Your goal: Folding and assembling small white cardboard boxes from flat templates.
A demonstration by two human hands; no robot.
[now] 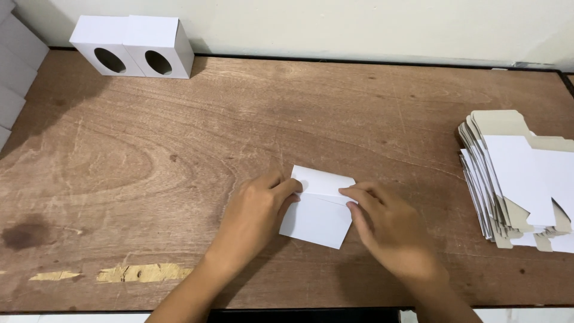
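Note:
A small flat white cardboard box blank point(317, 218) lies on the wooden table point(179, 155), near its front middle. My left hand point(254, 215) grips the blank's left edge with thumb and fingers at the fold line. My right hand point(385, 224) pinches the right end of the same fold, fingertips on the upper flap. The upper flap is bent up slightly from the lower panel. Both hands hold the blank against the tabletop.
A stack of several flat white and grey box blanks point(520, 179) lies at the table's right edge. Two assembled white boxes with oval holes point(131, 48) stand at the back left against the wall. More white pieces point(15, 66) sit at the far left.

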